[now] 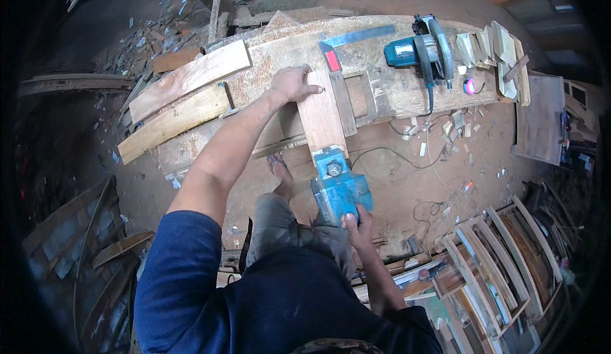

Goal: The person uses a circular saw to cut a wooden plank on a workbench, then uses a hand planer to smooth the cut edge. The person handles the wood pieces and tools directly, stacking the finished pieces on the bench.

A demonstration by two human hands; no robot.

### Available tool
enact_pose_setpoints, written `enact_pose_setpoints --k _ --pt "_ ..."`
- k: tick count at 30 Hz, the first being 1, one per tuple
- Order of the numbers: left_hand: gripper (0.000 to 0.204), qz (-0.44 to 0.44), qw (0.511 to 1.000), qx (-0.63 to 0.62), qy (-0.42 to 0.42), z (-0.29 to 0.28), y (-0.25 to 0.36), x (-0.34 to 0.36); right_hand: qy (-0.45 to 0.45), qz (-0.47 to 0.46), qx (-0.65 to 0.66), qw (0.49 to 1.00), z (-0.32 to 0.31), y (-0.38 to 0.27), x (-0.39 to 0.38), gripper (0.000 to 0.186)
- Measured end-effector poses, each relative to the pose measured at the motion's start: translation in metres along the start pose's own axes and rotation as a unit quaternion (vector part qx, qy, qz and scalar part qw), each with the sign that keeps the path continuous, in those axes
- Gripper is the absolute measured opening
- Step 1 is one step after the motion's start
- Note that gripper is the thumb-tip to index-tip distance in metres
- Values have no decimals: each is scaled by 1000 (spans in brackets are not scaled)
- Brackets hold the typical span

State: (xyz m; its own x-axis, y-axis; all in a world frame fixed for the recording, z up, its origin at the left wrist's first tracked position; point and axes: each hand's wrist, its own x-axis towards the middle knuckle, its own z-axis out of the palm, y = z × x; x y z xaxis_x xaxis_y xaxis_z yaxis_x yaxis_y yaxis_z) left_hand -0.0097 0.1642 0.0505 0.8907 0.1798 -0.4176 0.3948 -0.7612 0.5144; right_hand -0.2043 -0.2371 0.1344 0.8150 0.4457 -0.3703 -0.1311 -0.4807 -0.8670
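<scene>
A pale wooden board (320,117) sticks out from the bench toward me, its near end overhanging the edge. My left hand (294,85) grips the board's far end, the thumb lying over its top. At the near end sits a blue electric planer (342,191), its front part over the wood. My right hand (360,225) is closed around the planer's rear, close to my body; some of its fingers are hidden. Right beside the board, a small wooden frame (359,96) rests on the bench. A square (359,36) with a red and metal body lies just past it.
A circular saw (423,51) stands on the workbench (280,51) to the right, near wood offcuts (503,51) and a pink-lit round object (470,86). Two planks (191,80) lie at left. Cords (407,160) cross the littered floor. Wooden frames (499,268) are stacked at lower right.
</scene>
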Motion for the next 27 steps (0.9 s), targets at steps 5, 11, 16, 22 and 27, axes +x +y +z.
enact_pose_setpoints --k 5,11,16,22,27 --pt "78 13 1000 -15 -11 -5 -7 1 -6 -24 18 1000 36 0 12 33" --pt "80 39 999 -5 3 -5 -11 0 9 6 62 998 46 1 20 40" --pt "79 51 999 4 -1 -2 -14 1 13 -8 74 997 54 -2 38 46" --pt "62 88 995 -25 34 1 -20 2 28 -12 105 994 62 -9 56 34" --pt "46 92 993 -72 21 1 -28 16 39 -12 108 993 69 -11 69 33"
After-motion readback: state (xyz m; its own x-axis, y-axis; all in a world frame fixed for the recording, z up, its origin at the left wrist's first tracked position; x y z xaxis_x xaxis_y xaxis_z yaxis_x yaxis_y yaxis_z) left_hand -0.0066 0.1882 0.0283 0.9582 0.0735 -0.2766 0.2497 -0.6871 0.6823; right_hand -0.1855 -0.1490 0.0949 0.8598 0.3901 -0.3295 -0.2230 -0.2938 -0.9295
